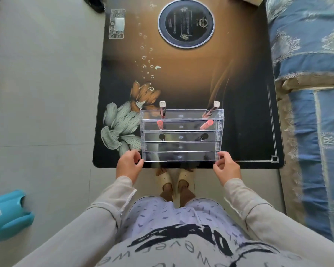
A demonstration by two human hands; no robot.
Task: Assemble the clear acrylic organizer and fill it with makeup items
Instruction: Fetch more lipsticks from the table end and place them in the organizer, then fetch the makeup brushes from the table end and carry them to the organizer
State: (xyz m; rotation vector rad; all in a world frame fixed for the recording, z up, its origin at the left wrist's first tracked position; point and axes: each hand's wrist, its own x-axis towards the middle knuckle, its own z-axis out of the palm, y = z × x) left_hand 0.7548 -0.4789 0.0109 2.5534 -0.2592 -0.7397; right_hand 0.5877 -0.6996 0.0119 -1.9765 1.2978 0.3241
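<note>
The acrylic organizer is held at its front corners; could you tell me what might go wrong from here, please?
1. The organizer sits near the front edge of the table; a pull by the left hand and right hand could slide it off.
2. The pink-capped tube and white-capped tube on the right lean sideways, so a jolt might tip them out.

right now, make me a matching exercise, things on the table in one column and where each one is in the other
Things:
1. left white-capped gloss tube
2. left pink-capped tube
3. left black round cap
4. left hand

Places:
A. third row from the far side of the clear acrylic organizer
B. gripping the organizer's near left corner
C. farthest row
D. second row from the far side

Pairs: 1-C, 2-D, 3-A, 4-B
</note>
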